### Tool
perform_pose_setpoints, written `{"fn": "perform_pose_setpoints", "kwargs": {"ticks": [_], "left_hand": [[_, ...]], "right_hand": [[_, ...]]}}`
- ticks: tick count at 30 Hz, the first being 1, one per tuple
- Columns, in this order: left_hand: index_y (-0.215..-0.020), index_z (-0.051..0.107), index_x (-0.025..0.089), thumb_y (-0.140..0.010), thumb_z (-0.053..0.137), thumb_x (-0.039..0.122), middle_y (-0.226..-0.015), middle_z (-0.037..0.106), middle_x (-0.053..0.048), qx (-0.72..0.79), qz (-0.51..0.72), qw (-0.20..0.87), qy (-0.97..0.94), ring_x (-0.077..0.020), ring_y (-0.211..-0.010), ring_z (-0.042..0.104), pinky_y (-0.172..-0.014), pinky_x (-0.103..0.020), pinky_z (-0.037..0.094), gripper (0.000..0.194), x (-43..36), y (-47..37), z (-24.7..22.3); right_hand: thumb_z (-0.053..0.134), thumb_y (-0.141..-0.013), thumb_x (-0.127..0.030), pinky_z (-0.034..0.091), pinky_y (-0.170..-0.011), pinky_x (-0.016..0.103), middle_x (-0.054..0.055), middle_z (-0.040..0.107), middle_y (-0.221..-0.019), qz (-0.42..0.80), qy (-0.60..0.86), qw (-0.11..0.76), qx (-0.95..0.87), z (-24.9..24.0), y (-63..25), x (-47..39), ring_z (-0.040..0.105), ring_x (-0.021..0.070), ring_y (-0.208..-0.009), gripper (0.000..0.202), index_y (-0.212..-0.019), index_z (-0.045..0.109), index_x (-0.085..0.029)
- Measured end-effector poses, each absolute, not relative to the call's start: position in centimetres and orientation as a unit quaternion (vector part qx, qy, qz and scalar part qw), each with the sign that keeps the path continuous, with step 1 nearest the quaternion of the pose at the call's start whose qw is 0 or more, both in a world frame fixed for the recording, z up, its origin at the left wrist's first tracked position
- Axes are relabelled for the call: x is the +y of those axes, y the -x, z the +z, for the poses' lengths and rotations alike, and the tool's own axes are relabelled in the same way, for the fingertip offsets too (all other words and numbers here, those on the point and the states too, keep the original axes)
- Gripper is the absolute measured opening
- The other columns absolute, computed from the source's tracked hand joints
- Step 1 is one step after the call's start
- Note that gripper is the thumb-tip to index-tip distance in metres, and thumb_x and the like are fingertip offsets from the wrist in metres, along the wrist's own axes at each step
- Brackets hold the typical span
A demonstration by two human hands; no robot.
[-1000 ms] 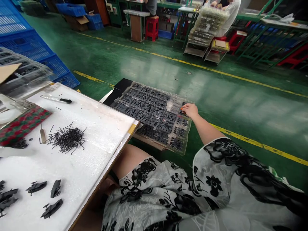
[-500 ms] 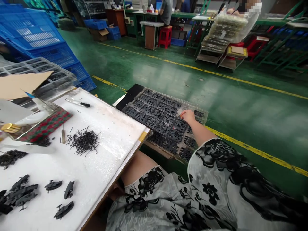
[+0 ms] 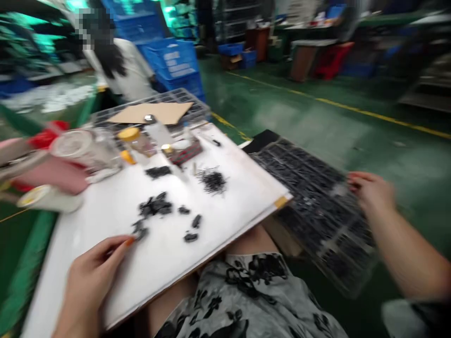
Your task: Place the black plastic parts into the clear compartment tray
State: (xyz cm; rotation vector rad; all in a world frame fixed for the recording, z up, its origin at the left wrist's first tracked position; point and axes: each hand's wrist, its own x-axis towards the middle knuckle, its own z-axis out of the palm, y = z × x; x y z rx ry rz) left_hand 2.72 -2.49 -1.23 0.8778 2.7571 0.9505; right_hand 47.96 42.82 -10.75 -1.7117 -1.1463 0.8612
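Note:
On the white board [image 3: 169, 253], dark moulded parts [image 3: 157, 204] lie in a loose cluster, with a few separate ones to its right. My left hand [image 3: 102, 263] rests at the cluster's near-left edge, thumb and forefinger pinched against a dark part [image 3: 140, 230]. Over the right side of the compartment tray [image 3: 306, 188], filled with dark pieces, is my right hand [image 3: 369, 188]. Its fingers are drawn together; blur hides whatever may be between them. A heap of thin black pins [image 3: 213, 181] sits near the board's right side.
Behind the cluster stand a yellow-lidded jar [image 3: 130, 136], a red-patterned box [image 3: 186, 152] and cardboard [image 3: 151, 112] on another tray. A white tub [image 3: 49, 199] lies at the left. A person [image 3: 123, 61] sits beyond, beside blue crates [image 3: 172, 61].
The view has swung left, bringing my left hand and more of the board into sight. My right hand has lifted slightly from the tray's compartments.

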Motion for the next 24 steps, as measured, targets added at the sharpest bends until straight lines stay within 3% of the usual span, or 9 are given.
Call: {"fn": "perform_pose_setpoints", "kwargs": {"ticks": [3,5,10,13,18,24], "left_hand": [[-0.086,0.071,0.02,-0.072,0.065,0.051,-0.085,0.07,-0.003,0.88,0.379,0.118,-0.26,-0.0166,-0.073,0.061,-0.067,-0.025,0.048,0.034,-4.2,-2.2,-1.2],[-0.087,0.071,0.02,-0.074,0.065,0.048,-0.083,0.069,-0.002,0.865,0.41,0.129,-0.258,-0.0138,-0.067,0.058,-0.063,-0.023,0.046,0.032,-4.3,-2.0,-1.2],[-0.087,0.071,0.02,-0.078,0.065,0.043,-0.089,0.069,-0.002,0.842,0.453,0.104,-0.272,-0.0135,-0.071,0.059,-0.065,-0.023,0.047,0.026,-4.4,-2.6,-1.1],[-0.086,0.071,0.02,-0.08,0.064,0.042,-0.091,0.069,-0.003,0.836,0.463,0.077,-0.286,-0.0143,-0.073,0.061,-0.066,-0.023,0.05,0.024,-5.0,-2.9,-0.9],[-0.089,0.07,0.022,-0.085,0.058,0.037,-0.095,0.068,-0.002,0.83,0.426,0.053,-0.357,-0.0154,-0.086,0.062,-0.069,-0.023,0.051,0.02,-5.1,-3.1,-0.5],[-0.106,0.065,0.029,-0.084,0.056,0.034,-0.112,0.062,-0.001,0.874,0.272,0.03,-0.401,-0.015,-0.077,0.062,-0.068,-0.027,0.05,0.024,-3.8,-2.9,-0.6]], "right_hand": [[0.063,-0.073,-0.012,0.042,-0.05,0.027,0.01,0.066,-0.086,0.417,0.561,0.508,-0.503,-6.5,-42.5,40.5,0.056,0.0112,-0.059,0.014,-0.079,0.069,-0.023],[0.071,-0.069,-0.021,0.043,-0.051,0.027,0.009,0.066,-0.083,0.453,0.448,0.49,-0.595,-3.4,-38.2,37.3,0.057,0.0122,-0.061,0.015,-0.083,0.072,-0.026],[0.064,-0.078,-0.038,0.048,-0.055,0.032,0.009,0.071,-0.084,0.432,0.186,0.184,-0.863,1.5,-27.4,26.1,0.064,0.0193,-0.067,0.015,-0.084,0.074,-0.029],[0.059,-0.084,-0.029,0.051,-0.067,0.034,0.006,0.07,-0.102,0.335,0.064,0.132,-0.931,0.7,-23.0,21.5,0.065,0.0201,-0.079,0.017,-0.096,0.071,-0.027],[0.058,-0.084,-0.017,0.047,-0.077,0.034,0.005,0.067,-0.104,0.257,0.066,0.117,-0.957,-1.6,-20.5,18.9,0.063,0.0212,-0.09,0.019,-0.099,0.067,-0.024],[0.067,-0.078,-0.02,0.043,-0.064,0.026,0.0,0.066,-0.079,0.388,0.143,0.153,-0.898,-0.6,-22.3,19.3,0.058,0.0144,-0.07,0.009,-0.087,0.067,-0.022]]}}
